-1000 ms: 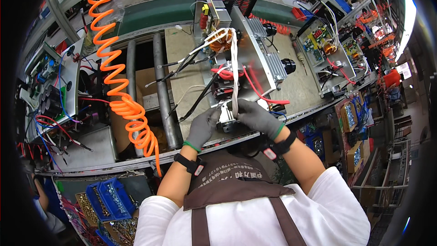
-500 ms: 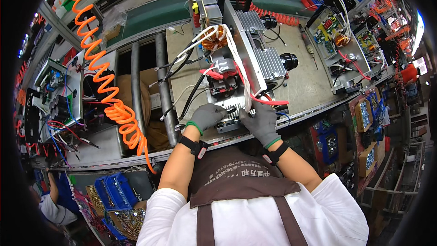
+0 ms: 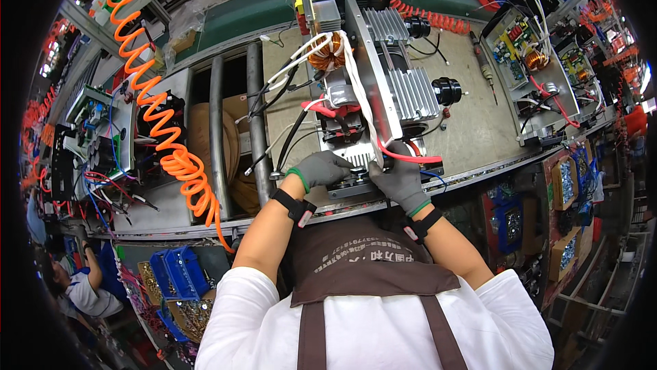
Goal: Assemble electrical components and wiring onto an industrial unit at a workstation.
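An opened electrical power unit with a silver vented panel (image 3: 357,156) stands in front of me, near the bench's front edge. My left hand (image 3: 321,168), in a grey glove, has its fingers closed at the left part of this panel, beside a small black fitting (image 3: 357,173). My right hand (image 3: 402,182), gloved too, is curled at the panel's right side, under a white sleeved cable (image 3: 373,127) and a red cable (image 3: 410,158). What either hand's fingertips hold is hidden. Behind them are a copper-wound coil (image 3: 327,52) and finned aluminium heatsinks (image 3: 413,93).
An orange coiled hose (image 3: 161,124) hangs at the left, before metal rollers (image 3: 216,124) and another open unit (image 3: 96,137). Right of my unit lies a screwdriver-like tool (image 3: 484,65), then more open units (image 3: 534,72). Blue bins (image 3: 179,274) of small hardware sit below the bench. A person (image 3: 92,288) is at lower left.
The whole view has shifted slightly, so the bench appears further right. Both hands stay at the vented panel, with the fingers only slightly changed.
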A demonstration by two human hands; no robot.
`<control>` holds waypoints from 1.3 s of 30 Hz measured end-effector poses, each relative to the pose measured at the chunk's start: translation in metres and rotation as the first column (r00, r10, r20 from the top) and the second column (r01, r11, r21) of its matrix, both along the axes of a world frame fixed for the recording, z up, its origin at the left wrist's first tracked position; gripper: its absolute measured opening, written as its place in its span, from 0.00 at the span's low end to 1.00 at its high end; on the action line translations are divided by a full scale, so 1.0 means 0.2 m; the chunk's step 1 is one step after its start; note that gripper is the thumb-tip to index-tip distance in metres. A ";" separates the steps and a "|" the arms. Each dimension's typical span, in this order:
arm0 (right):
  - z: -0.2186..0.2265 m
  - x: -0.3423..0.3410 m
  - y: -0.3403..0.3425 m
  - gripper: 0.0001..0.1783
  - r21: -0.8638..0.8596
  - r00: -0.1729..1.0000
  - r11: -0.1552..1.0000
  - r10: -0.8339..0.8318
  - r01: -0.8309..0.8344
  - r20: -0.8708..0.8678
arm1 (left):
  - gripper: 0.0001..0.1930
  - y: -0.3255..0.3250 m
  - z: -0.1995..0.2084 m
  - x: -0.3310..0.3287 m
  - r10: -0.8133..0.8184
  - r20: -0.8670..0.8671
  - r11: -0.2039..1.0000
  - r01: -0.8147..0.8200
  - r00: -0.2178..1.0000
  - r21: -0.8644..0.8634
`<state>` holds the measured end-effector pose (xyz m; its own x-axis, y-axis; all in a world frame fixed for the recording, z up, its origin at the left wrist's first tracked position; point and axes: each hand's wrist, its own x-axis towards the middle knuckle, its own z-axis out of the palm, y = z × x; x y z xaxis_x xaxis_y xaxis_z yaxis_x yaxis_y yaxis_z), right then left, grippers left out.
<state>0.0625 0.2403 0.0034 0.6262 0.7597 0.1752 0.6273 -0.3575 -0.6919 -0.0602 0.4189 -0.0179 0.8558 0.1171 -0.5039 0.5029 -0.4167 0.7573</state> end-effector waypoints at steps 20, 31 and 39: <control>0.02 -0.02 0.00 0.20 0.160 1.000 0.987 -0.026 0.024 0.009 | 0.10 -0.16 0.16 0.06 -0.176 -0.165 0.731 0.241 0.971 0.639; 0.01 -0.02 -0.01 0.23 0.017 1.000 1.000 -0.016 0.016 0.017 | 0.14 -0.12 0.07 0.01 -0.146 -0.196 0.732 0.239 0.970 0.638; 0.02 -0.02 0.00 0.23 -0.026 0.999 0.998 -0.049 0.049 -0.013 | 0.12 -0.12 0.15 0.05 -0.188 -0.060 0.824 0.191 0.980 0.534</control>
